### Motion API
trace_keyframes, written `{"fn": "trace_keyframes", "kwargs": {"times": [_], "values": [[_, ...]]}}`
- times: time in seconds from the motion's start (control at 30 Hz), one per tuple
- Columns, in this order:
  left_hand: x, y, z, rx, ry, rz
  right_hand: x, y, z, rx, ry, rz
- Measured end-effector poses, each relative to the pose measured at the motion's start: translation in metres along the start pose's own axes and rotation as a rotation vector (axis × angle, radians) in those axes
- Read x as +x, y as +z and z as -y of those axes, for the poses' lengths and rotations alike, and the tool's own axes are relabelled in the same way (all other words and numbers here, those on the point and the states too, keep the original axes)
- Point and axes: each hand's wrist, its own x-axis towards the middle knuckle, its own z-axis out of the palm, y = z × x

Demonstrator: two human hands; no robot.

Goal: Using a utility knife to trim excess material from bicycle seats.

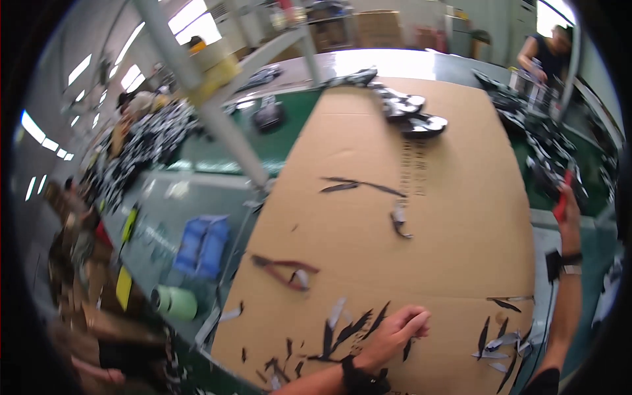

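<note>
— Currently, what does each hand hold?

— My left hand (395,332) rests loosely curled, holding nothing, on the cardboard sheet (447,217), touching black offcuts (349,329). My right hand (567,204) is raised well to the right, closed around a red-handled tool (561,203).

— Where are the pliers?

— Red-handled pliers (284,270) lie ahead and to the left of my left hand, apart from it.

— What are the risks?

— In my judgement, loose slivers could slide under the left palm or scatter off the near edge if the hand sweeps. The raised tool could snag the dark parts (546,151) beside it.

— And the surface, the room?

— Cardboard over a green bench (289,125); a workshop, other people nearby.
</note>
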Motion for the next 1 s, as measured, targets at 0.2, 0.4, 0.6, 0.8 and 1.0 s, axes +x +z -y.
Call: {"fn": "trace_keyframes", "kwargs": {"times": [0.2, 0.4, 0.6, 0.8, 1.0], "values": [[-0.009, -0.003, -0.001, 0.008, 0.117, 0.03, -0.251, 0.08, 0.07, -0.345, 0.144, 0.121], [-0.056, 0.043, -0.006, 0.004, -0.155, -0.006, -0.441, 0.136, 0.077, -0.334, 0.381, 0.253], [-0.117, 0.033, 0.022, 0.012, 0.137, -0.375, -0.476, 0.127, 0.046, -0.44, 0.632, 0.478], [-0.141, 0.025, 0.029, 0.905, 0.423, -0.634, -0.469, 0.113, 0.065, -0.684, 0.417, 0.535], [-0.118, 0.046, -0.001, 1.434, 0.554, -0.093, -0.459, 0.089, 0.064, -0.978, -0.181, 0.754]]}}
